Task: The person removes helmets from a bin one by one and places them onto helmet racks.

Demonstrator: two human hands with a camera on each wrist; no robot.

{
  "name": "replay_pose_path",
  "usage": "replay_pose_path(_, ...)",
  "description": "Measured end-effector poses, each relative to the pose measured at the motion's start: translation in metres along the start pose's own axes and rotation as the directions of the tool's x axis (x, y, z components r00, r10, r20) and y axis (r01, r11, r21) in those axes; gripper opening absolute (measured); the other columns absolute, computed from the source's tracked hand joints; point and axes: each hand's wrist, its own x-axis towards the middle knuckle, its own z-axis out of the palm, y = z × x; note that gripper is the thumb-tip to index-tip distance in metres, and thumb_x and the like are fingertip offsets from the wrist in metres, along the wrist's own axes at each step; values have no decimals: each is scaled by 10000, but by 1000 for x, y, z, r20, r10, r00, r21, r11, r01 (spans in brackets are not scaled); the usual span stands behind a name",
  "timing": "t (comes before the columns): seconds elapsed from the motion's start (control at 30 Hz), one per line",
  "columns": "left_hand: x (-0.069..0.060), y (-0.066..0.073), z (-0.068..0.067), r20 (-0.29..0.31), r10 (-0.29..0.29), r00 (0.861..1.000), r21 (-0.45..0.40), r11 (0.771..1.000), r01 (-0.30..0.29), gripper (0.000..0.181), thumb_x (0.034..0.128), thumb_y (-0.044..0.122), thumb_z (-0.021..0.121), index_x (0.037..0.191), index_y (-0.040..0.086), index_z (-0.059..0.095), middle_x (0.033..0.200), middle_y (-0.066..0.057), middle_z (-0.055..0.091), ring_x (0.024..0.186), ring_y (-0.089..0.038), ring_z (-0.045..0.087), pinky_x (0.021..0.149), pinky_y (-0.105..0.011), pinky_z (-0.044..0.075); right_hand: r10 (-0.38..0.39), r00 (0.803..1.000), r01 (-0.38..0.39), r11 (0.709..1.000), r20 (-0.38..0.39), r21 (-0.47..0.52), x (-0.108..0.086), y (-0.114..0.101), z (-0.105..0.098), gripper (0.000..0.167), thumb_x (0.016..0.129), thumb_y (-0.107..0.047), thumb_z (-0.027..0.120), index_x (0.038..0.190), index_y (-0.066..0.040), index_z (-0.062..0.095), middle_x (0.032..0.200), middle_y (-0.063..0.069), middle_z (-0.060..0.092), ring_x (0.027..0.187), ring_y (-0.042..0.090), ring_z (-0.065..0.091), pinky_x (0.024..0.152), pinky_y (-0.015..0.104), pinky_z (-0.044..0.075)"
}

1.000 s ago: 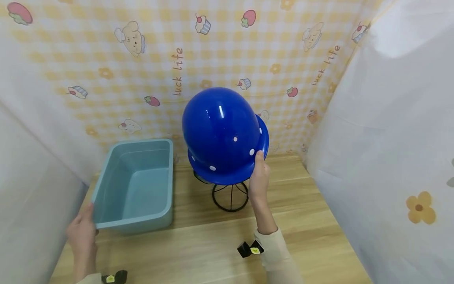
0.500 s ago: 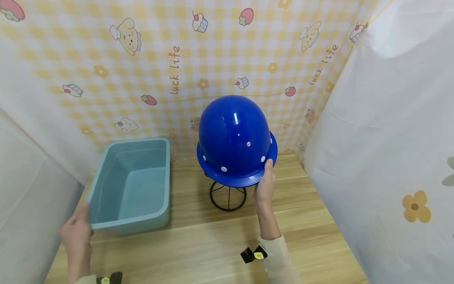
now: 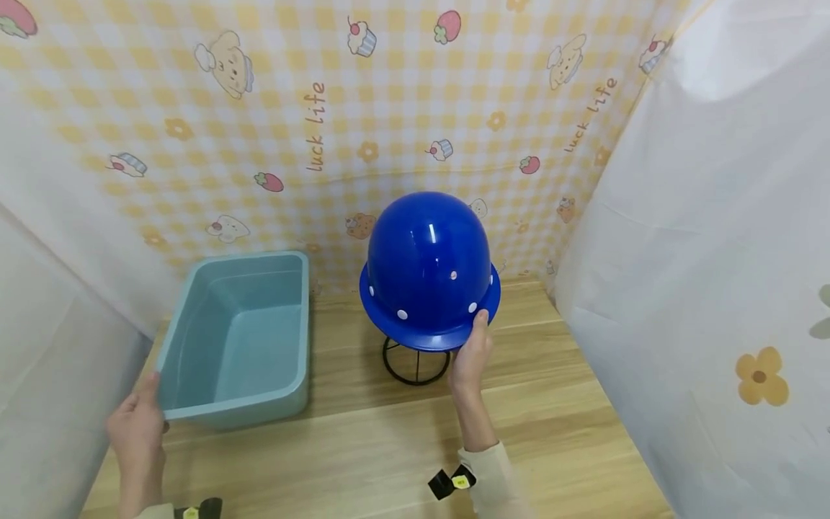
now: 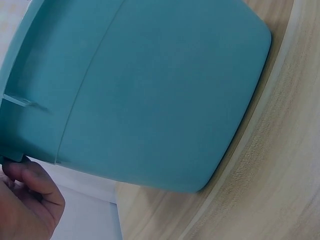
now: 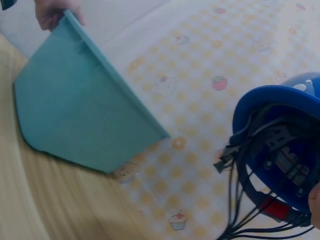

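A blue hard hat (image 3: pixel 428 267) with white rivets is over a black wire stand (image 3: pixel 416 383), whose round base shows below the brim. My right hand (image 3: pixel 472 353) grips the hat's front brim, thumb on top. In the right wrist view the hat's inside (image 5: pixel 280 145) shows dark straps and a red patch, with the stand's wires (image 5: pixel 235 197) near its opening. Whether the hat rests on the stand, I cannot tell. At the left, my left hand (image 3: pixel 137 425) pinches the front-left corner of a teal plastic basin (image 3: pixel 233 409); its outer wall (image 4: pixel 155 100) fills the left wrist view.
Both things stand on a wood-grain table (image 3: pixel 363 461). A yellow checked cloth (image 3: pixel 285 130) with cartoon prints hangs close behind them. White cloth (image 3: pixel 700 238) closes off the right side, and more white cloth (image 3: pixel 58 303) the left.
My right hand has shifted the hard hat rightward, then lowered it over the wire stand, and the hat sits more level. The left hand keeps its hold on the basin.
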Motion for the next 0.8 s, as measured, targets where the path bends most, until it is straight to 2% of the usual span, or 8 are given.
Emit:
replay_pose_path(0.1, -1, -2, 2, 9, -22, 1000, -19, 1000, 22, 374, 862, 688, 580, 864, 331, 693, 699, 271, 578, 796, -89, 440, 630, -245, 350, 4, 1000, -4, 1000, -16, -19, -4, 7, -1, 643, 1058, -510, 372, 1340, 33, 565, 1242, 162, 685, 1132, 154, 668, 965, 276, 524)
replay_pose_path(0.17, -1, -2, 3, 13, -26, 1000, -8, 1000, 26, 381, 863, 700, 564, 897, 339, 681, 719, 277, 570, 806, -83, 443, 650, -248, 356, 13, 1000, -14, 999, -24, -33, -5, 11, -2, 656, 1049, -529, 384, 1330, 31, 578, 1259, 178, 675, 1158, 157, 653, 983, 268, 508)
replay_pose_path(0.37, 1, 0, 2, 14, -19, 1000, 15, 1000, 19, 424, 870, 715, 535, 860, 316, 676, 751, 295, 560, 855, -76, 443, 697, -262, 358, 28, 1000, -29, 998, -13, -48, -8, 20, -2, 659, 1045, -550, 375, 1352, -1, 571, 1275, 166, 672, 1195, 160, 634, 1013, 263, 487)
replay_pose_path(0.5, 0, -2, 2, 9, -14, 1000, 1, 1000, 14, 400, 873, 698, 557, 857, 320, 686, 710, 291, 577, 831, -87, 450, 657, -253, 361, 17, 1000, -17, 999, -13, -34, -10, 25, -3, 651, 1051, -538, 366, 1360, 2, 560, 1282, 154, 671, 1211, 150, 625, 1030, 263, 476)
replay_pose_path(0.63, -1, -3, 1, -3, -11, 1000, -14, 1000, 11, 367, 883, 672, 579, 834, 324, 683, 699, 291, 573, 818, -81, 459, 634, -248, 363, 23, 999, -25, 998, -34, -61, -11, 30, -5, 657, 1052, -534, 365, 1334, 19, 579, 1250, 151, 687, 1177, 133, 641, 1010, 251, 484)
replay_pose_path(0.8, 0, -1, 1, 6, -7, 1000, -12, 1000, 7, 381, 871, 686, 574, 950, 328, 677, 744, 305, 559, 855, -57, 473, 649, -234, 377, 44, 997, -50, 994, -62, -101, -12, 36, -7, 654, 1051, -531, 370, 1300, 25, 608, 1215, 157, 702, 1135, 121, 655, 991, 239, 484)
